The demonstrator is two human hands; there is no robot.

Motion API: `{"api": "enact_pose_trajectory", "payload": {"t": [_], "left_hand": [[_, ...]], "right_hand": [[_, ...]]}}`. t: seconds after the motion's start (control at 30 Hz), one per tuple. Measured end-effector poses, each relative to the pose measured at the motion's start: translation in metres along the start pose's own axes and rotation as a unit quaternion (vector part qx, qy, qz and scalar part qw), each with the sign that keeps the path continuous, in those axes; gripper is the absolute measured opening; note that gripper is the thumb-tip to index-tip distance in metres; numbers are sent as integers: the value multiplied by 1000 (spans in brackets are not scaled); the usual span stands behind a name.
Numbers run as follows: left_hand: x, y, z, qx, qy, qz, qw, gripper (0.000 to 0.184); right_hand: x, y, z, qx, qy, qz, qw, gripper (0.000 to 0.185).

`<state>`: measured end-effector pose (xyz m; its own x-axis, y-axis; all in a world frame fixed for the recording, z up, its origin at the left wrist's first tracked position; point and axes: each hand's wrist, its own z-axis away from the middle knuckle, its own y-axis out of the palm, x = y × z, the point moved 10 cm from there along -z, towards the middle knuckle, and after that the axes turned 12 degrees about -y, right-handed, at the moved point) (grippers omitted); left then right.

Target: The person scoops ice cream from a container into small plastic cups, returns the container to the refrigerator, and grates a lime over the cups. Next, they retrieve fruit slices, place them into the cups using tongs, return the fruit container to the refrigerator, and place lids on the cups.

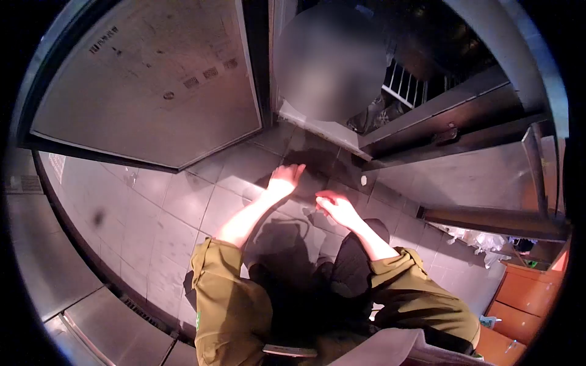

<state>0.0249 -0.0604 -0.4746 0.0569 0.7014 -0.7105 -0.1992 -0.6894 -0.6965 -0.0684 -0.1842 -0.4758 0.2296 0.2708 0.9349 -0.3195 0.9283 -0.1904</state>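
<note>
Both of my hands are held out over the grey tiled floor (177, 213), in front of an open cabinet (323, 131). My left hand (285, 180) is nearest to the cabinet's sill, its fingers loosely bent and slightly apart, with nothing visible in them. Lower and to the right, my right hand (332, 206) points toward the left one with fingers a little apart; no held object shows. The hands do not touch each other. A blurred round patch hides part of the cabinet's inside.
A large open door panel (152, 79) fills the upper left. White wire racks (404, 85) show inside the cabinet. At right are a metal door or drawer front (458, 177), clear plastic bags (485, 239) and orange drawers (519, 296). A small pale piece (364, 180) lies on the floor.
</note>
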Motion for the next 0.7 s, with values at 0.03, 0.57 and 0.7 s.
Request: {"api": "enact_pose_trajectory", "payload": {"t": [0.03,0.57,0.7], "left_hand": [[-4,-8,3,-2,4,27,1000,37],[-135,-591,31,-388,-111,-257,878,47],[-124,-587,14,-346,-181,-293,873,47]], "right_hand": [[-3,4,-5,2,3,20,1000,35],[141,-10,60,-123,-47,70,989,33],[251,-28,81,-125,-89,57,987,28]]}}
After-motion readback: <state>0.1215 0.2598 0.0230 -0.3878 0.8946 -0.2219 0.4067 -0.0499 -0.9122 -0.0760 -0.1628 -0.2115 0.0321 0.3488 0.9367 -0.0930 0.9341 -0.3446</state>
